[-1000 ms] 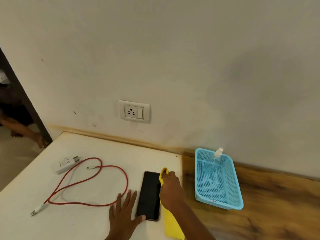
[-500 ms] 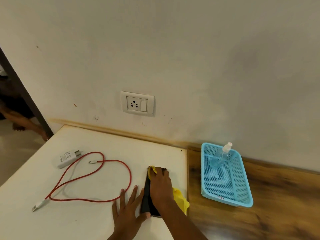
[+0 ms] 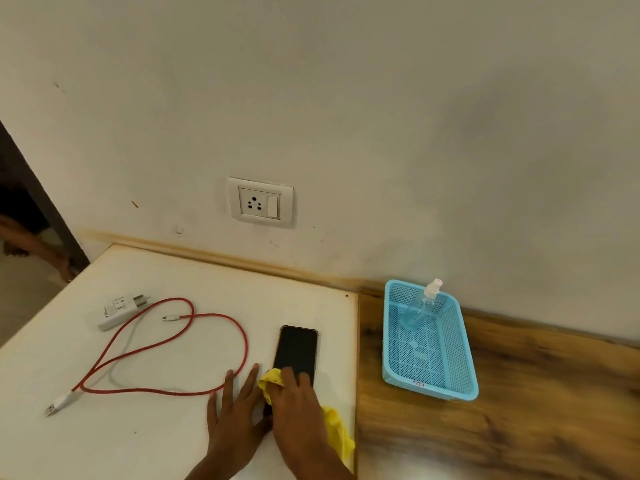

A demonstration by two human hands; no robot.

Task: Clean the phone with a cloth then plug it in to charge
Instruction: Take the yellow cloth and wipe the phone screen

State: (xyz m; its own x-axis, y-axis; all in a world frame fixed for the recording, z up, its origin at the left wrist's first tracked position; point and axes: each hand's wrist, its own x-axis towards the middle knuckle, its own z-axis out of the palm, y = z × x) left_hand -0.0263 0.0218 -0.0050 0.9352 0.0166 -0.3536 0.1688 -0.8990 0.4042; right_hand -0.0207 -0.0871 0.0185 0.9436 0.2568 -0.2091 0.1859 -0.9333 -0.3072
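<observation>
phone [image 3: 298, 351] lower centre, flat on white table [image 3: 173, 278] | right hand [image 3: 298, 407] grasps yellow cloth [image 3: 272, 379] on its near end | left hand [image 3: 235, 417] flat, released, at its left edge | risk: a hard stroke may skid phone into red cable [image 3: 242, 341]

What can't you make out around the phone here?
Head view:
Near end of the phone: under the right hand and yellow cloth.
Right thumb's hold on the cloth: hidden beneath that hand.
Print on the charger, tag on the blue basket: too small to read.
</observation>
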